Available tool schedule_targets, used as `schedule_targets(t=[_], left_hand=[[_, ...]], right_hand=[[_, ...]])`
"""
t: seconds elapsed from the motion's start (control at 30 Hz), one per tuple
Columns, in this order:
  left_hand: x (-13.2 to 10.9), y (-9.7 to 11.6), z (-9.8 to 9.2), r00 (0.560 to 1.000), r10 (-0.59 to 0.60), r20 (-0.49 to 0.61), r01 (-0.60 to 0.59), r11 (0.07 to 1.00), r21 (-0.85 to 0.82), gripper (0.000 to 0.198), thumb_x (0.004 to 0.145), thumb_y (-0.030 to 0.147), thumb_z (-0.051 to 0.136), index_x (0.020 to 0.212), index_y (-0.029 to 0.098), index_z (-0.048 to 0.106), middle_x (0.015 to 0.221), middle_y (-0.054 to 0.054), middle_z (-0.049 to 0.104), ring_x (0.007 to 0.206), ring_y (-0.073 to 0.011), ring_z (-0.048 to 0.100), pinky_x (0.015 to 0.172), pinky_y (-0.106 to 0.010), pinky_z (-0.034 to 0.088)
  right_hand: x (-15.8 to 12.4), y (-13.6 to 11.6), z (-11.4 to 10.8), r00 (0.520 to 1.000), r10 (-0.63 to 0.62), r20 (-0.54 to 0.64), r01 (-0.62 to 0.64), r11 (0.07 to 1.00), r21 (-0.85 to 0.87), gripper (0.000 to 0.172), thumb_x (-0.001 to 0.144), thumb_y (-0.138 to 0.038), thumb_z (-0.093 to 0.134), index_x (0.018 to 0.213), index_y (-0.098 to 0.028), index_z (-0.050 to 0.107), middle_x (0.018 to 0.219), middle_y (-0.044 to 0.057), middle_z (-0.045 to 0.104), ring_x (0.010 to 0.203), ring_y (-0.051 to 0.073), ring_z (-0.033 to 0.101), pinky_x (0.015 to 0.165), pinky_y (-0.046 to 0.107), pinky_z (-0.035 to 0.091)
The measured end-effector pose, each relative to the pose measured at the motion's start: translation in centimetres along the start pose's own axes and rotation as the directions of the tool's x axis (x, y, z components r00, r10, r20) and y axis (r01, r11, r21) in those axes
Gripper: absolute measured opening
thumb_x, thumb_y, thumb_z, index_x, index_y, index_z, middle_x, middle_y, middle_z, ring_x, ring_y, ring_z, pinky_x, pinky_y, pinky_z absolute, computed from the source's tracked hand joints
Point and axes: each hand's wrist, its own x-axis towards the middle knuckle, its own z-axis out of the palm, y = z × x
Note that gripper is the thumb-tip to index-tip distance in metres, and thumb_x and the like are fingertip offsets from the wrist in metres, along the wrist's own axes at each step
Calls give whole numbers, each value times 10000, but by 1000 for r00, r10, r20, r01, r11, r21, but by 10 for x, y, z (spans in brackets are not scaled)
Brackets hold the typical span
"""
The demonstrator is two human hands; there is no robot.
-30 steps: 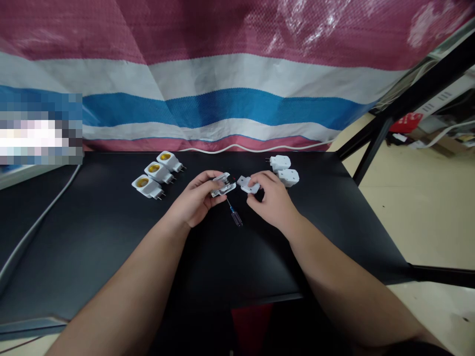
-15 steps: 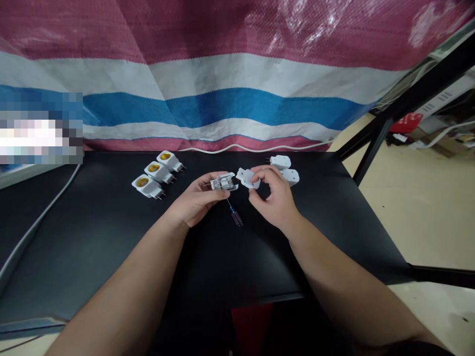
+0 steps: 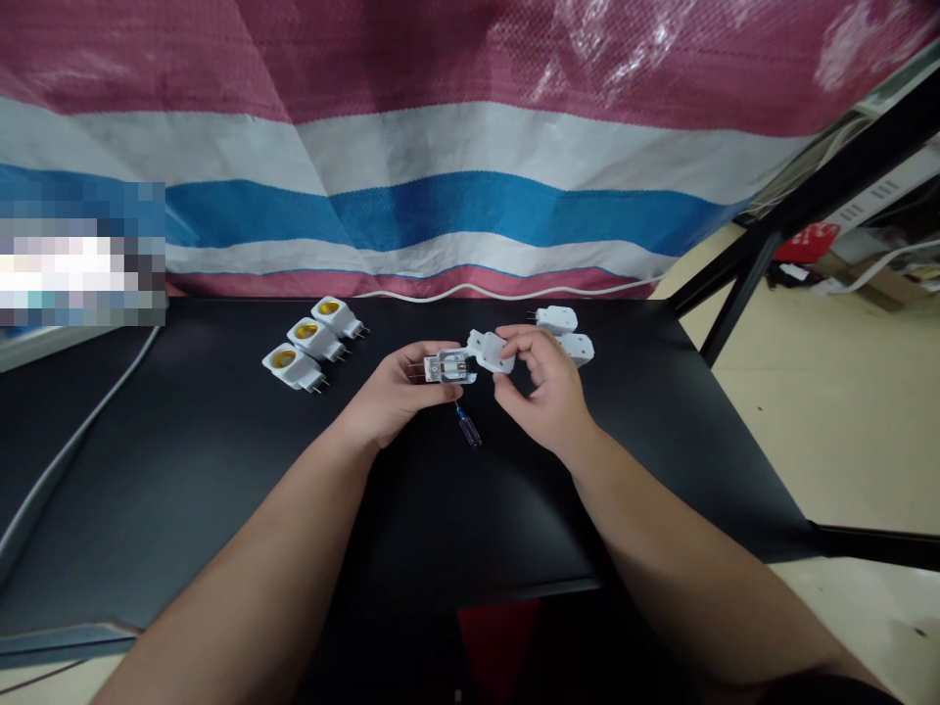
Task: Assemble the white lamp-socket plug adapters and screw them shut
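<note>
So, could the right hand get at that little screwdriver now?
Probably yes. The right hand sits just beside the screwdriver, nothing between them on the black table, though it would likely first set down the white plug cover it holds.

3 socket adapters (image 3: 312, 339), 2 plug hsgs (image 3: 556, 319), 1 open base (image 3: 449, 366), 1 cover (image 3: 489, 351), 1 screwdriver (image 3: 468, 427), 2 hands (image 3: 393, 397) (image 3: 547, 392).

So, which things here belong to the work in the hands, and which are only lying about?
Belonging:
left hand holding an opened white plastic plug socket
right hand holding a white plastic cover
small blue-handled screwdriver
three white yellow-centred lamp sockets
two white plastic plug adapters

Lying about:
thin white cable
grey cable
red, white and blue striped tarpaulin
</note>
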Motion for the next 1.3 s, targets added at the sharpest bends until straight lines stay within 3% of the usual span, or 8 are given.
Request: schedule_targets(t=[0.27,0.47,0.83,1.07,1.3], left_hand=[[-1,-2,2,996,-6,87,4,1000,21,522,584,89,1024,1068,188,855,981,-37,828,882,-153,737,873,-280,580],[-3,-2,4,993,-23,113,21,1000,18,461,628,108,1016,1056,187,864,953,-47,814,849,-157,728,847,-294,584],[-3,0,4,987,-53,152,52,999,14,486,607,101,1023,1063,172,871,950,-53,818,843,-158,724,839,-283,566],[-3,0,3,986,-47,159,49,999,-6,436,677,171,1017,1088,188,871,1008,-73,844,919,-180,767,897,-293,591],[-3,1,4,992,-105,74,107,994,-26,357,768,294,985,1094,193,879,1090,-93,841,945,-184,777,874,-285,612]], right_hand=[[0,-12,-2,974,-153,165,158,987,-15,295,873,-68,713,1059,-281,627,1347,92,730,1239,270,733,1071,511,609],[0,-14,-1,965,-141,221,158,986,-60,326,852,-53,710,1044,-299,616,1327,67,759,1244,274,734,1061,525,617],[1,-12,0,962,-148,228,167,984,-66,299,846,-59,709,1025,-285,630,1302,68,771,1208,273,743,1037,505,618],[1,-12,-2,965,-134,225,154,985,-74,369,829,-51,711,1102,-295,667,1289,62,753,1187,271,746,1039,501,623],[1,-12,-1,959,-169,229,191,979,-76,344,852,-64,702,1106,-295,683,1266,63,722,1171,260,742,1037,488,626]])
